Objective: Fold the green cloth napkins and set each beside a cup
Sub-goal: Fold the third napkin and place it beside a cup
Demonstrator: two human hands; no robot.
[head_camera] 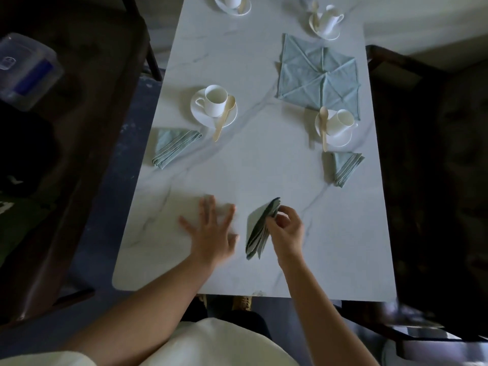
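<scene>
My right hand (286,228) pinches a folded green napkin (257,229), which stands on edge on the white marble table (264,167). Just left of it my left hand (212,229) hovers with fingers spread, blurred and holding nothing. A folded napkin (173,146) lies below the left cup (214,100) on its saucer. Another folded napkin (344,167) lies below the right cup (339,124). An unfolded napkin (318,75) is spread flat at the right. Two more cups (328,19) (232,1) stand at the far end.
Wooden spoons (224,118) (324,126) rest on the near saucers. Dark chairs flank the table: one on the left (79,154), one on the right (435,180). A clear plastic box (25,70) sits at the far left.
</scene>
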